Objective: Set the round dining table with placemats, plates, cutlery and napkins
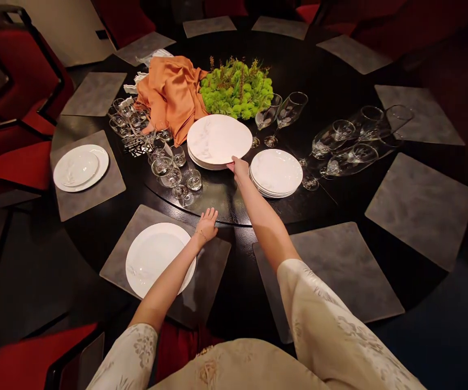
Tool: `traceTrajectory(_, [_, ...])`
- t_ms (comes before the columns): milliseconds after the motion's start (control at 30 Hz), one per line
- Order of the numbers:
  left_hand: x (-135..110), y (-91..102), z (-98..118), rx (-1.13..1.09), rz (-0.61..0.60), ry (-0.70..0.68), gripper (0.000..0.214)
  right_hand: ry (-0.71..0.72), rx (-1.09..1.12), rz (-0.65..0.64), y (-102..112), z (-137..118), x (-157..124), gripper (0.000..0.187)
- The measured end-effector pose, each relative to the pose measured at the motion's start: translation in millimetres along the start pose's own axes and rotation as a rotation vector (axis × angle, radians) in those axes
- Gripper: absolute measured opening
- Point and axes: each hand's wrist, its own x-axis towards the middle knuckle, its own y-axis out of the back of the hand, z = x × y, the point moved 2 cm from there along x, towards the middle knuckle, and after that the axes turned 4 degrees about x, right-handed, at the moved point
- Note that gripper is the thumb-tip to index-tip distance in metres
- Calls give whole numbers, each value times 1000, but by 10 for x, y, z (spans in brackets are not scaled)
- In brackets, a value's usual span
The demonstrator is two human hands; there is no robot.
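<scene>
My right hand (pixel 239 168) reaches to the stack of large white plates (pixel 220 138) and pinches the near rim; whether it has one plate or more cannot be told. Just right of that hand is a stack of smaller white plates (pixel 277 172). My left hand (pixel 207 223), fingers apart, is at the near edge of the dark turntable (pixel 221 203) and holds nothing. Below its forearm, a single large white plate (pixel 153 257) lies on a grey placemat (pixel 213 271). Small stemmed glasses (pixel 169 172) stand beyond my left hand.
Orange cloth (pixel 175 89) and a green floral centrepiece (pixel 237 89) sit behind the plates. Tall wine glasses (pixel 288 114) stand behind the smaller plates, and several glasses (pixel 348 146) lie at right. At left, a small plate (pixel 76 168) rests on a larger one. Red chairs (pixel 18 76) surround the table.
</scene>
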Motion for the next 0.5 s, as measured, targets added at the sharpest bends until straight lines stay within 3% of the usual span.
traceTrajectory(167, [35, 54, -3, 22, -73, -2, 66, 176, 90, 5, -56, -261, -277, 22])
traceTrajectory(300, [54, 42, -2, 42, -80, -11, 67, 249, 57, -1, 66, -530, -593, 25])
traceTrajectory(400, [43, 1, 4, 40, -69, -6, 68, 291, 12, -8, 357, -763, -899, 22])
traceTrajectory(500, [22, 0, -34, -43, -34, 11, 71, 375, -157, -62, 938, -1071, -1292, 15])
